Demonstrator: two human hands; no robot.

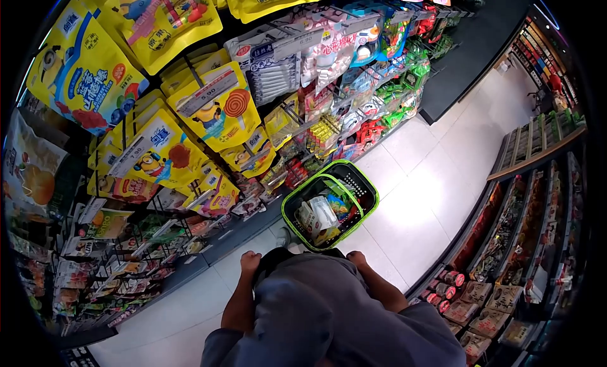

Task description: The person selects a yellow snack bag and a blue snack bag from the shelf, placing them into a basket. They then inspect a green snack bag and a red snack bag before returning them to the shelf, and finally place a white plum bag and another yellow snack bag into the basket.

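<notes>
Fingers (251, 257) curled in, just short of the basket (354, 177)

On my feed both hands show as loose fists, the fingers closed; whether anything is tucked inside them, I cannot tell. The left hand (250, 262) sits on the body side of the basket, off its left corner, with the bare forearm running straight forward. I see the right hand (357, 259) off the near right corner, its forearm angled inward from a soft, dark sleeve (430, 332).

The basket is at the feet: rounded corners, black walls pierced with small holes, bright green rim and arched handle (341, 189). It holds a crinkled whitish pack (324, 214) and some colourful packets. Left of it hang glossy yellow bags (158, 149); right of it, smooth square tiles (411, 206) catch the light, with round tubs (452, 278) farther right.
</notes>
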